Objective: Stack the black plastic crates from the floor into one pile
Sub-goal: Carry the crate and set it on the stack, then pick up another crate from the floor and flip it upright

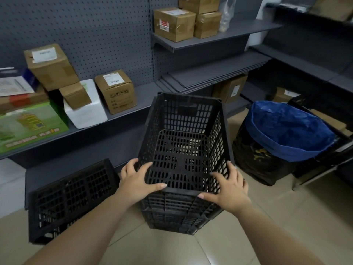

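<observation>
A black perforated plastic crate stands open side up in the middle of the view, on top of a pile of black crates that rests on the tiled floor. My left hand grips the crate's near left corner with the thumb inside the rim. At the near right corner my right hand holds it the same way. Another black crate lies on the floor to the left, tipped against the base of the shelving.
Grey shelving with cardboard boxes runs along the back. A black bin with a blue liner stands close on the right of the pile. More shelves fill the right side. Tiled floor lies in front.
</observation>
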Available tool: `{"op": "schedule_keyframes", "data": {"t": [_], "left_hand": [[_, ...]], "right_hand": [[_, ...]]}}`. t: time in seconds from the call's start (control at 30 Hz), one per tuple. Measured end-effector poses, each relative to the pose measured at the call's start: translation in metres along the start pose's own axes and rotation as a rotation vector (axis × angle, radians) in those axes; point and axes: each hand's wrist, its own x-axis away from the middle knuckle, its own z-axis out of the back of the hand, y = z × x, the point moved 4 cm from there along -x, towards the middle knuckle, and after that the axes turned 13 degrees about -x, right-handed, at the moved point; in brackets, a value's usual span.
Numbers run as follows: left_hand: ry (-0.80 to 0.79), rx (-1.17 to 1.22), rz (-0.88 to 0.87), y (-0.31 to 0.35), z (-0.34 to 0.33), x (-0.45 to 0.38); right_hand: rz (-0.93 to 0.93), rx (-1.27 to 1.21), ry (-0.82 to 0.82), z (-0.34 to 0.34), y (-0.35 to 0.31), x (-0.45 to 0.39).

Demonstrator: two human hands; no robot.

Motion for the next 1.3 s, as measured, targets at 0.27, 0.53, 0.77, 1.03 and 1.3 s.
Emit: {"op": "schedule_keyframes", "data": {"t": [0.27, 0.53, 0.77, 1.03, 1.3], "left_hand": [[-0.154, -0.112, -0.071, -0.002, 0.006, -0.031], [-0.145, -0.125, -0.121, -0.009, 0.001, -0.038], [-0.185, -0.143, -0.107, -0.023, 0.013, -0.053], [-0.181, -0.138, -0.136, -0.048, 0.029, -0.068], [0.007, -0.199, -0.146, -0.091, 0.061, -0.037]], "right_hand": [[-0.07, 0.029, -0.071, -0.004, 0.001, -0.014], [-0.074, -0.011, -0.021, -0.006, 0.002, -0.016], [-0.084, -0.017, 0.015, -0.012, -0.022, -0.016], [-0.142, 0.008, -0.039, -0.029, -0.047, -0.023], [0.067, -0.023, 0.133, -0.036, -0.138, -0.018]]}}
